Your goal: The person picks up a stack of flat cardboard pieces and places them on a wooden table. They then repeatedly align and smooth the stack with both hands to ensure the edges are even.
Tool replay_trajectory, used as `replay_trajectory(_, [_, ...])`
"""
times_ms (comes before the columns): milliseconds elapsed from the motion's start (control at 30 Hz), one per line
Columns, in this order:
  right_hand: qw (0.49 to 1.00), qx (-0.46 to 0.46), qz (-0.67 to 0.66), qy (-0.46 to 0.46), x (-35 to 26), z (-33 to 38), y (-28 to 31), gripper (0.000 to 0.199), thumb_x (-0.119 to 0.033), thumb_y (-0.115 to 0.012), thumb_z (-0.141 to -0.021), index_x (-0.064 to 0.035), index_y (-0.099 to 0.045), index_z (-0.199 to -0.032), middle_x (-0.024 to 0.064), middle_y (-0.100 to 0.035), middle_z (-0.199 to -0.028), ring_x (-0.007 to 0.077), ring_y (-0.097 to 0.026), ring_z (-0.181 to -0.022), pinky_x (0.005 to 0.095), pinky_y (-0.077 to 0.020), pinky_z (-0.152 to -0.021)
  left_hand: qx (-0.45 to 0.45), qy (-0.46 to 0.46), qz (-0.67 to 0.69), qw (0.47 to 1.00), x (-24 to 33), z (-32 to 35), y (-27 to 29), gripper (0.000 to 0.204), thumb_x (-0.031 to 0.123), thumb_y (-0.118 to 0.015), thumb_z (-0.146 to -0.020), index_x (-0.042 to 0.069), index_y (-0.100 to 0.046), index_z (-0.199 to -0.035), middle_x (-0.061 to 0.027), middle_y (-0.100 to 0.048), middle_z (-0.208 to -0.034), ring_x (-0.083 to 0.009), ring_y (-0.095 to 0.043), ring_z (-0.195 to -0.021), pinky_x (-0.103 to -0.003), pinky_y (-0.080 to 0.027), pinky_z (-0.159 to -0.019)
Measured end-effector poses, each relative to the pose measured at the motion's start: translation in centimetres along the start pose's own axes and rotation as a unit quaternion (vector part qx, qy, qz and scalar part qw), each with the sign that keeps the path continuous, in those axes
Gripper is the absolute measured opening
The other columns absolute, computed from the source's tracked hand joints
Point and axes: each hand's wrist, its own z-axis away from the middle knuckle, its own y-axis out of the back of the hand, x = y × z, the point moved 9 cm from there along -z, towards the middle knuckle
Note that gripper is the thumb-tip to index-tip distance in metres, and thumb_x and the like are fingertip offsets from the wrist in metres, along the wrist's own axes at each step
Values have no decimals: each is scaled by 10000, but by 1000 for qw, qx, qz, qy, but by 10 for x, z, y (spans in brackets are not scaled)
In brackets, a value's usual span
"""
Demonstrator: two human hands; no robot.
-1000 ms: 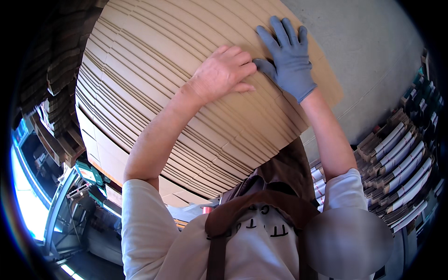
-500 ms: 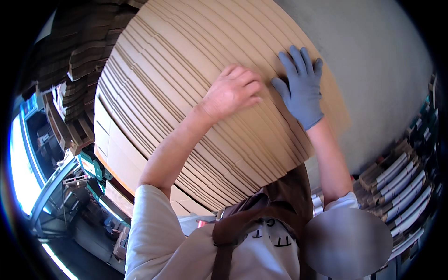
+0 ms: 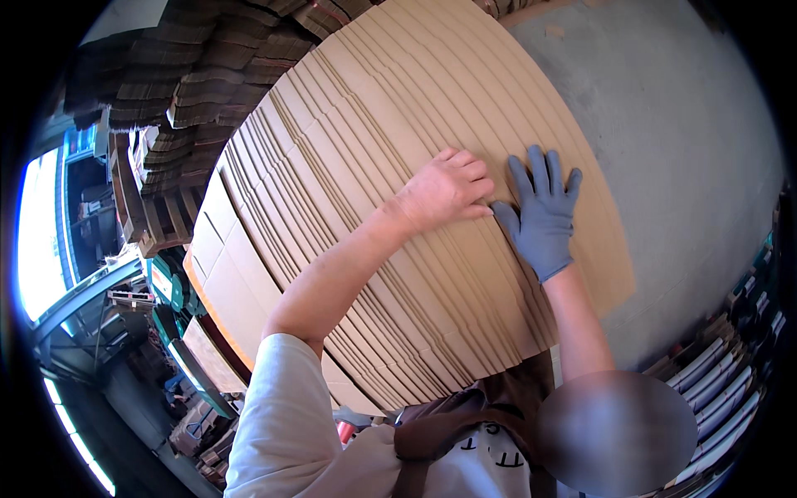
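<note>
A wide row of flat brown cardboard sheets (image 3: 374, 286) overlaps like shingles in front of me, edges running slantwise. My left hand (image 3: 448, 191) is bare and rests on the sheets near the middle, its fingers curled and closed. The fingertips press down at a sheet's edge, and whether they grip it is hidden. Close by on the right, my right hand (image 3: 544, 212) wears a grey glove. It lies flat on the rightmost sheets, fingers spread and thumb pointing toward the left hand.
Dark stacks of cardboard (image 3: 207, 75) stand at the far left above a wooden pallet (image 3: 170, 220). Grey floor (image 3: 664, 141) stretches to the right. Bundles of pale-edged sheets (image 3: 714, 390) lie at the lower right. Green machinery (image 3: 166, 282) is at the left.
The whole view has shifted, so the sheets and both hands appear lower. My left hand has slid rightward across the sheets, nearer the gloved right hand, which stays flat on them.
</note>
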Motion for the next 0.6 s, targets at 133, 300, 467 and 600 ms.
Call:
replay_trajectory(133, [1000, -12, -5, -6, -1, -1, -1, 678, -427, -723, -803, -146, -527, -1388, 133, -381, -1517, 364, -343, -1396, 701, -223, -1076, -9, 8, 1, 1000, -1, 2, -4, 314, 354, -780, -769, 118, -602, -875, -36, -540, -917, -239, -532, -966, -380, -434, -897])
replay_trajectory(300, [1000, -6, -5, -5, 1, 1, -2, 693, -434, -722, -801, -148, -520, -1400, 138, -374, -1530, 373, -343, -1402, 708, -214, -1085, -16, 9, 3, 1000, -2, 3, -5, 312, 366, -768, -781, 119, -603, -877, -37, -542, -927, -240, -534, -977, -380, -433, -912])
replay_trajectory(467, [1000, -8, -8, -3, 2, 1, -2, 705, -437, -730, -795, -155, -518, -1406, 139, -374, -1533, 378, -348, -1399, 711, -213, -1085, -17, 10, 1, 1000, -2, 4, -4, 315, 366, -770, -779, 120, -596, -868, -35, -544, -928, -241, -538, -981, -382, -435, -911])
replay_trajectory(600, [1000, -16, -3, -5, 4, 0, -3, 710, -437, -735, -791, -157, -518, -1406, 138, -374, -1534, 379, -349, -1399, 713, -212, -1085, -16, 10, 4, 1000, -2, 4, -5, 318, 368, -771, -777, 121, -593, -866, -33, -551, -937, -242, -542, -992, -384, -437, -917])
